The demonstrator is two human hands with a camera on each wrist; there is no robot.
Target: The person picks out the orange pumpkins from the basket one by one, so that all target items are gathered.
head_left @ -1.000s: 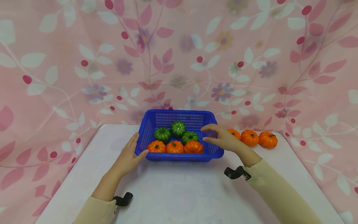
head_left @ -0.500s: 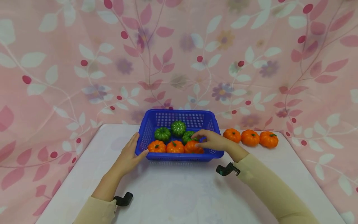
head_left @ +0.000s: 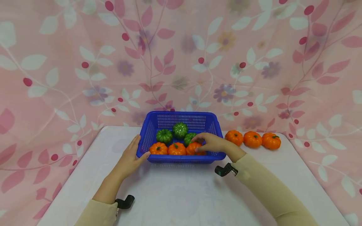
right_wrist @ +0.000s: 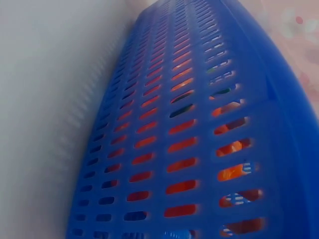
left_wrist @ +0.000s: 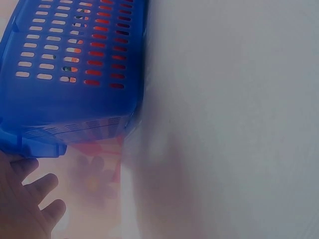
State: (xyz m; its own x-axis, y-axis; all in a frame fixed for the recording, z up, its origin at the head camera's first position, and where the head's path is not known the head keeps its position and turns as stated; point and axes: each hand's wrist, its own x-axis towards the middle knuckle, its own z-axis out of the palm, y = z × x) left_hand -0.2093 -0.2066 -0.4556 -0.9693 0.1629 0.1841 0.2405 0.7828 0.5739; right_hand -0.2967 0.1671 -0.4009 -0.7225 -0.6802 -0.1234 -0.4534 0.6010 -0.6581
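Observation:
A blue plastic basket stands on the table with several small pumpkins in it. My right hand reaches over its right side, thumb and fingers curled round the right-hand orange pumpkin of the front row. Left of that pumpkin sit a middle orange pumpkin and another orange pumpkin. Behind them lie three green pumpkins, one partly covered by my right fingers. My left hand rests against the basket's left end, fingers fairly straight and thumb at the front corner. The right wrist view shows only the basket's slotted wall.
Three more orange pumpkins stand in a row on the white tablecloth, right of the basket. A pink floral curtain hangs behind the table. Each wrist carries a small black camera.
My right hand has come left and down from the basket's right side, and its fingers have closed round the front right orange pumpkin. The left hand and basket stay put.

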